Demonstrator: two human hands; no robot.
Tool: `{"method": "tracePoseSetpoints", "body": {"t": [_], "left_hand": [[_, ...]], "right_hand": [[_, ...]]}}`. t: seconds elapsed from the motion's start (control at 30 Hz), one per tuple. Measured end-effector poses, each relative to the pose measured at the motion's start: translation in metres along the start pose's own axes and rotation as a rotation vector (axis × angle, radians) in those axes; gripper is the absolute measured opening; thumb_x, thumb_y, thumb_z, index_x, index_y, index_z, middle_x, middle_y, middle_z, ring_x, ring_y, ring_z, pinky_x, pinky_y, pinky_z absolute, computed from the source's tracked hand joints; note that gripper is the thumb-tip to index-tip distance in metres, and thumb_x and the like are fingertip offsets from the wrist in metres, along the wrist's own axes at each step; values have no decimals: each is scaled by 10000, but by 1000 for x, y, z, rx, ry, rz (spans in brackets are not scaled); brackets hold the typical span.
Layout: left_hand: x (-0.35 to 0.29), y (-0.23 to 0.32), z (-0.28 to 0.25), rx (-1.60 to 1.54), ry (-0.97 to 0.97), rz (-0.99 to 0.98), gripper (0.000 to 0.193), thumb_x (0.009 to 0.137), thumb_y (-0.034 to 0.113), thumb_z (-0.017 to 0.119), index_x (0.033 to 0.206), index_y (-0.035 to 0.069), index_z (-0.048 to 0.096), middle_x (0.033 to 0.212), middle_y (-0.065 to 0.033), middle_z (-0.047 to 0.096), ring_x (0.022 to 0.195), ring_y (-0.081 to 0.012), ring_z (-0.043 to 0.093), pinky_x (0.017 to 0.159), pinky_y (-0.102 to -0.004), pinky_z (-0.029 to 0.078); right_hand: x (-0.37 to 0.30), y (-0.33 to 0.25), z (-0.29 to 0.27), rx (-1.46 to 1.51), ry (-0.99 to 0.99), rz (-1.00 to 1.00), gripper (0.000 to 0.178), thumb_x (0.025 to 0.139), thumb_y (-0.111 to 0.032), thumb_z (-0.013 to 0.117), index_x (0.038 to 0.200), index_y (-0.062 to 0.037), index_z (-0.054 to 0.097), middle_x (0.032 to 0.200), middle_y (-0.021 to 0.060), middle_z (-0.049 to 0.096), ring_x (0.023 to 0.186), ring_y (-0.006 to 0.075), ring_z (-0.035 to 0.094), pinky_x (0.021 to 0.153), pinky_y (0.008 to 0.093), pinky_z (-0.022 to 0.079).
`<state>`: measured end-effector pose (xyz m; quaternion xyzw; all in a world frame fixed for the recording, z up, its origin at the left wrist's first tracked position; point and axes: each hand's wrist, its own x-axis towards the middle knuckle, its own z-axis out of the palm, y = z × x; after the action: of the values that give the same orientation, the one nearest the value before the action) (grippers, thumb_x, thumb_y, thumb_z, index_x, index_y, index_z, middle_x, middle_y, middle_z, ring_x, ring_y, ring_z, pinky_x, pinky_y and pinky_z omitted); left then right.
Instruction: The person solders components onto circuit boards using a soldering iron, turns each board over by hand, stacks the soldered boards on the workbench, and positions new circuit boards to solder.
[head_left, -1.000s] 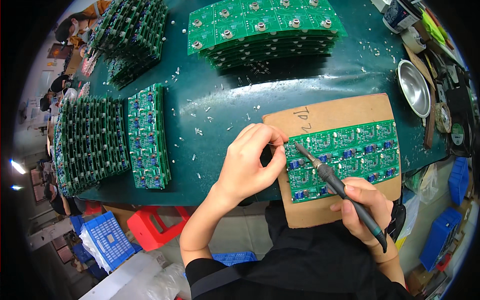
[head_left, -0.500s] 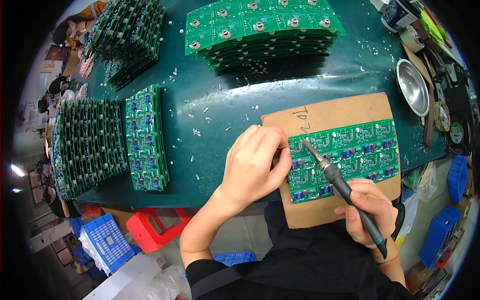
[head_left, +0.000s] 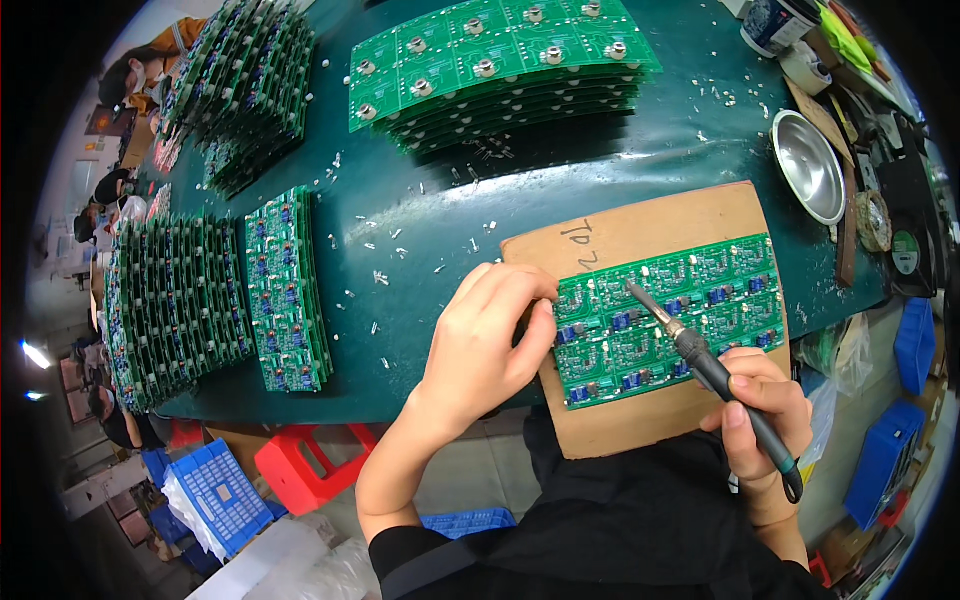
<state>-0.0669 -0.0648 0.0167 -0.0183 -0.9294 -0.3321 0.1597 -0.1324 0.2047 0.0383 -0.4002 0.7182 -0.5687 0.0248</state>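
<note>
A green circuit board panel point(head_left: 660, 325) with several rows of small blue and white parts lies on a brown cardboard sheet point(head_left: 535, 238). My left hand point(head_left: 488, 335) is closed at the panel's upper left corner, thumb and forefinger pinched on its edge; the exact fingertip contact is partly hidden. In my right hand point(head_left: 765, 410) is a soldering iron point(head_left: 712, 370) with a dark handle, held like a pen. Its metal tip points up and left, at or just above the panel's upper row; whether it touches is too small to tell.
Green panels with round metal parts are stacked point(head_left: 500, 70) at the back. More populated panels stand in stacks point(head_left: 180, 305) at the left, beside a smaller stack point(head_left: 287, 300). Tiny clippings lie scattered on the green table point(head_left: 420, 290). A metal bowl point(head_left: 808, 165) sits at the right.
The soldering iron's tip has shifted right along the panel's upper row, with my right hand. My left hand stays at the panel's left edge. The whole view has shifted slightly.
</note>
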Motion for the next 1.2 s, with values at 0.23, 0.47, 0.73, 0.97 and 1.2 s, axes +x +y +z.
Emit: {"method": "tracePoseSetpoints", "body": {"t": [0.23, 0.47, 0.73, 0.97, 1.2], "left_hand": [[16, 17, 21, -121, 42, 6, 163, 793, -21, 668, 913, 21, 566, 911, -106, 645, 840, -262, 642, 742, -349, 519], [21, 15, 35, 18, 35, 34, 184, 771, -11, 689, 901, 29, 566, 871, -100, 640, 824, -290, 636, 748, -375, 509], [20, 17, 40, 98, 77, 28, 180, 762, 6, 704, 885, 42, 578, 844, -88, 629, 771, -281, 625, 692, -367, 506], [24, 27, 42, 222, 93, 80, 172, 748, 13, 712, 861, 44, 586, 842, -81, 629, 761, -275, 620, 684, -364, 509], [26, 31, 25, 28, 28, 40, 119, 813, -2, 675, 918, 27, 627, 861, -97, 645, 800, -275, 632, 711, -345, 516]], "right_hand": [[-1, 1, 1, 16, -4, 64, 225, 815, 32, 636, 1030, 14, 573, 773, 138, 662, 776, 282, 673, 800, 432, 546], [5, 2, 8, 5, 16, 70, 236, 788, 53, 654, 1015, 24, 593, 693, 97, 620, 762, 275, 665, 785, 430, 544], [10, 0, 0, -38, 11, 6, 232, 770, 71, 650, 995, 29, 612, 696, 99, 610, 746, 276, 659, 762, 413, 538], [12, 3, -5, 1, -52, 72, 237, 778, 55, 647, 1009, 33, 600, 735, 124, 628, 745, 293, 652, 737, 416, 536], [-10, 13, -31, 24, 129, 84, 190, 829, 7, 625, 1012, 28, 577, 776, 171, 636, 769, 273, 644, 742, 400, 535]]}}
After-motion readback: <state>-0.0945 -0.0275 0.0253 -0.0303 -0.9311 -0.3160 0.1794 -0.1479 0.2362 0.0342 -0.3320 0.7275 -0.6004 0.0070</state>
